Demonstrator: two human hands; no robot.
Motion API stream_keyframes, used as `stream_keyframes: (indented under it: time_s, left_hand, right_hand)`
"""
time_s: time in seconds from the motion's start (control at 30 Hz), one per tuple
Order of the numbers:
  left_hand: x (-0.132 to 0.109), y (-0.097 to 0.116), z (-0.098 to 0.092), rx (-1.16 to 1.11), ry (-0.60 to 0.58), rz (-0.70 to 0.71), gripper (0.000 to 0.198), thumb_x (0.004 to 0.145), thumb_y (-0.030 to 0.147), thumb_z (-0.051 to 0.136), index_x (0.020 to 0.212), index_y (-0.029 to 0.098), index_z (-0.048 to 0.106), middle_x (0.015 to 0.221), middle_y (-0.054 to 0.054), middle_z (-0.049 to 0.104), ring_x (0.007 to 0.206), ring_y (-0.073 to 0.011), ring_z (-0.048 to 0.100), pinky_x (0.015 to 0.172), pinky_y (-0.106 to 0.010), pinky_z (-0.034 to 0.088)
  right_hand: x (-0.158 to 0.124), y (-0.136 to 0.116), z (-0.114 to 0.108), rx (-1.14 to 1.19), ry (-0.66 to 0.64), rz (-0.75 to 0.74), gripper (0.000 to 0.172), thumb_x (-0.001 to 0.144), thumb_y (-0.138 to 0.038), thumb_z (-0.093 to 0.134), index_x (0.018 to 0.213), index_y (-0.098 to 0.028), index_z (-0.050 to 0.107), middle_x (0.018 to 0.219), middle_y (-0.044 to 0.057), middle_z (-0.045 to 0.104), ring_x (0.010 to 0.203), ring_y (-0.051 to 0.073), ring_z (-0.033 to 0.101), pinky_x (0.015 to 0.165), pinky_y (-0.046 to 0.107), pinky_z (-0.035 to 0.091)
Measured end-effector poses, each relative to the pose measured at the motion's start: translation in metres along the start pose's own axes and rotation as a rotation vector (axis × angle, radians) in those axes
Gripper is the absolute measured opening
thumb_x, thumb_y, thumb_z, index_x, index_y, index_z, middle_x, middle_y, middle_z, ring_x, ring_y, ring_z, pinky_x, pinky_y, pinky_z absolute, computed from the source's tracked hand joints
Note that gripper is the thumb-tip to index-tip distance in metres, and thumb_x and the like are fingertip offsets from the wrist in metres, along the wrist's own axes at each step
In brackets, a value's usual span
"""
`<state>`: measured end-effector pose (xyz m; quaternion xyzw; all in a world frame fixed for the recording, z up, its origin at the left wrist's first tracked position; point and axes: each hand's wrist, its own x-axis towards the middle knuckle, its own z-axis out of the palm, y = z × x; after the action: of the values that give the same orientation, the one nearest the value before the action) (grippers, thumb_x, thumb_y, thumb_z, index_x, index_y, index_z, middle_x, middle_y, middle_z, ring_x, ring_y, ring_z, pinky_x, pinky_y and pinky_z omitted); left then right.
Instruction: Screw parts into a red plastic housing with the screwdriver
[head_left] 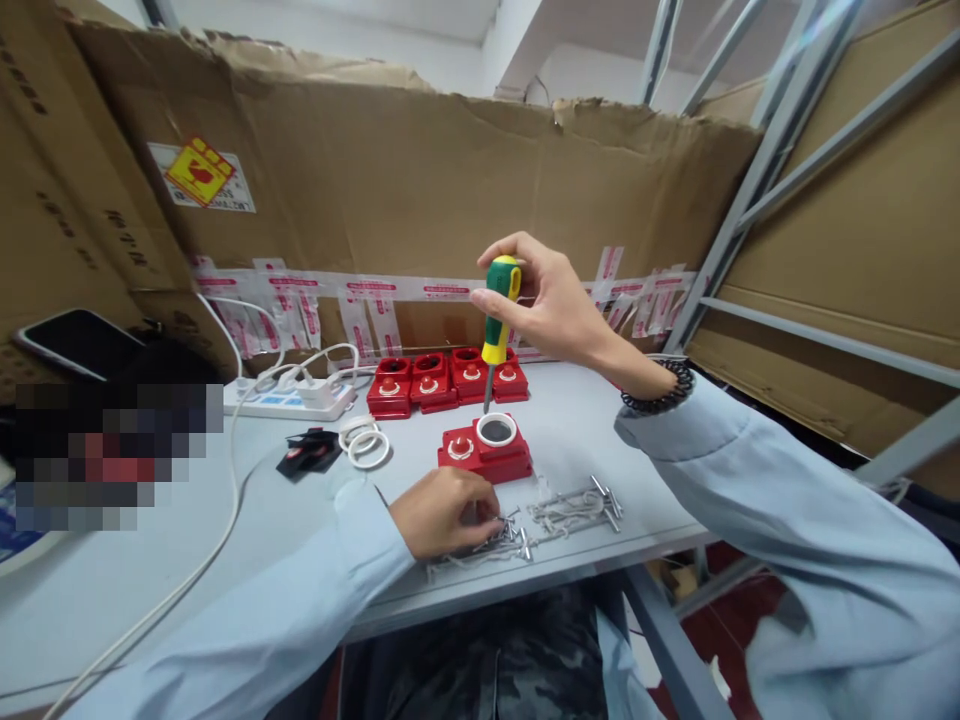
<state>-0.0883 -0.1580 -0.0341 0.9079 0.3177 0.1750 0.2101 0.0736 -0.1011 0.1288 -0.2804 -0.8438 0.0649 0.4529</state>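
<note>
Red plastic housing (pixel 485 452) sits mid-worktop (pixel 585 420), a white ring (pixel 496 430) seated in its right-hand recess. At its twelve o'clock the right hand (pixel 551 305) is clamped around a green-and-yellow screwdriver (pixel 497 318), held upright with the tip down at the housing's top edge. At six o'clock the left hand (pixel 442 512) rests with fingers pinched among loose metal screws (pixel 570 508). Four more red housings (pixel 446 378) line up at twelve o'clock, spare white rings (pixel 365 441) at nine.

Bright, even light; warped edges.
</note>
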Motion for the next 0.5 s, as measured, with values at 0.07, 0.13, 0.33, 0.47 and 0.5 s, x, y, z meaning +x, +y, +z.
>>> stream_keyframes:
  time_s: [0.07, 0.13, 0.33, 0.47, 0.5]
  left_hand:
    - [-0.001, 0.000, -0.004, 0.006, 0.055, 0.021, 0.015, 0.079, 0.031, 0.057, 0.079, 0.019, 0.066, 0.072, -0.003, 0.065, 0.063, -0.0145, 0.057, 0.061, -0.025, 0.044]
    - [-0.002, -0.005, -0.016, 0.004, 0.208, 0.030, 0.013, 0.079, 0.030, 0.056, 0.075, 0.019, 0.062, 0.072, -0.003, 0.062, 0.065, -0.0148, 0.056, 0.064, -0.026, 0.045]
    - [-0.008, -0.055, -0.039, 0.020, 0.393, -0.202, 0.070, 0.063, 0.045, 0.070, 0.120, 0.016, 0.041, 0.118, -0.013, 0.052, 0.108, -0.0286, 0.051, 0.088, -0.041, 0.045]
    - [-0.007, -0.081, -0.028, -0.096, 0.145, -0.216, 0.092, 0.058, 0.050, 0.076, 0.133, 0.017, 0.034, 0.136, -0.015, 0.044, 0.123, -0.0331, 0.043, 0.103, -0.044, 0.035]
    - [-0.006, -0.083, -0.025, -0.101, 0.132, -0.215, 0.089, 0.058, 0.050, 0.076, 0.132, 0.018, 0.038, 0.134, -0.014, 0.047, 0.121, -0.0330, 0.045, 0.103, -0.043, 0.035]
  right_hand:
    - [-0.003, 0.002, 0.003, 0.011, -0.013, 0.001, 0.022, 0.079, -0.030, 0.059, 0.094, -0.018, 0.050, 0.076, -0.003, 0.047, 0.067, 0.010, 0.042, 0.062, 0.026, 0.039]
    - [-0.005, 0.003, 0.009, 0.027, -0.019, 0.001, 0.020, 0.079, -0.029, 0.059, 0.093, -0.018, 0.049, 0.076, -0.003, 0.047, 0.066, 0.010, 0.042, 0.063, 0.027, 0.039]
    - [-0.010, 0.006, 0.043, 0.072, -0.094, -0.020, 0.022, 0.079, -0.030, 0.058, 0.093, -0.018, 0.047, 0.075, -0.003, 0.048, 0.064, 0.009, 0.043, 0.062, 0.026, 0.039]
    - [-0.019, 0.010, 0.062, 0.104, -0.171, -0.004, 0.022, 0.080, -0.032, 0.057, 0.093, -0.017, 0.046, 0.072, -0.004, 0.048, 0.060, 0.008, 0.041, 0.058, 0.025, 0.037]
    - [-0.022, 0.010, 0.065, 0.110, -0.185, 0.006, 0.022, 0.080, -0.032, 0.056, 0.093, -0.017, 0.046, 0.071, -0.005, 0.048, 0.059, 0.008, 0.041, 0.057, 0.025, 0.037]
